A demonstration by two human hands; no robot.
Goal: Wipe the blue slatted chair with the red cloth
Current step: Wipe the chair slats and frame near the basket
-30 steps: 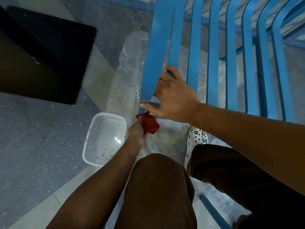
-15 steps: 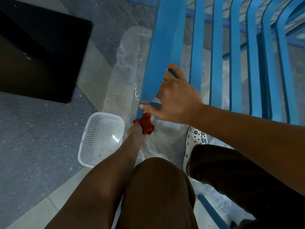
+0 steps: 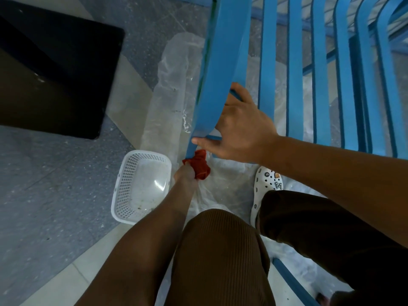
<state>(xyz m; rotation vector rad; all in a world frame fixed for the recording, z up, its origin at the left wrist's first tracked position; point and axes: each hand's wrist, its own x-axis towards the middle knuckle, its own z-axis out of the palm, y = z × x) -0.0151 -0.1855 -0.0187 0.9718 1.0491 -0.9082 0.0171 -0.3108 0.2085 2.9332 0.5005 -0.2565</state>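
The blue slatted chair (image 3: 295,69) fills the upper right of the head view, its slats running down toward me. My right hand (image 3: 238,131) grips the lower end of the leftmost wide slat, thumb pointing left under its edge. Just below that slat end, my left hand (image 3: 185,173) holds the bunched red cloth (image 3: 199,164) against the thin blue chair leg. The fingers of my left hand are hidden behind the cloth and wrist.
A white plastic basket (image 3: 141,186) sits on the floor left of my left arm. Clear plastic sheeting (image 3: 170,102) lies under the chair. A black panel (image 3: 55,69) is at upper left. My white clog (image 3: 266,186) and brown trousers are below.
The view has drawn closer to the chair. My left hand with the red cloth has moved slightly up and along the leg under the slat end. My right hand keeps its grip.
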